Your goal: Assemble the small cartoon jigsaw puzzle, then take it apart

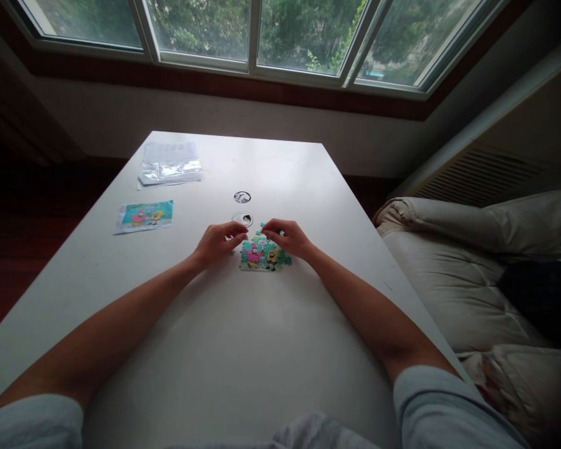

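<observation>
A partly joined jigsaw puzzle (258, 257) with pink and yellow cartoon figures on green lies on the white table. At its upper left corner is my left hand (220, 242), thumb and fingertips brought together; anything between them is too small to make out. My right hand (287, 237) is over the puzzle's upper right side, its fingers curled in a pinch by a small green puzzle piece (262, 225). More loose green pieces (287, 260) lie at the right edge, partly under that hand. Just beyond my hands sits a round, clear-rimmed disc (242, 219).
A second round item (242, 197) lies farther back on the white table (243, 349). To the left are a picture sheet (146, 216) with the cartoon figures and a clear plastic bag (171, 163) with papers. A padded sofa (449, 274) stands along the right side, windows ahead.
</observation>
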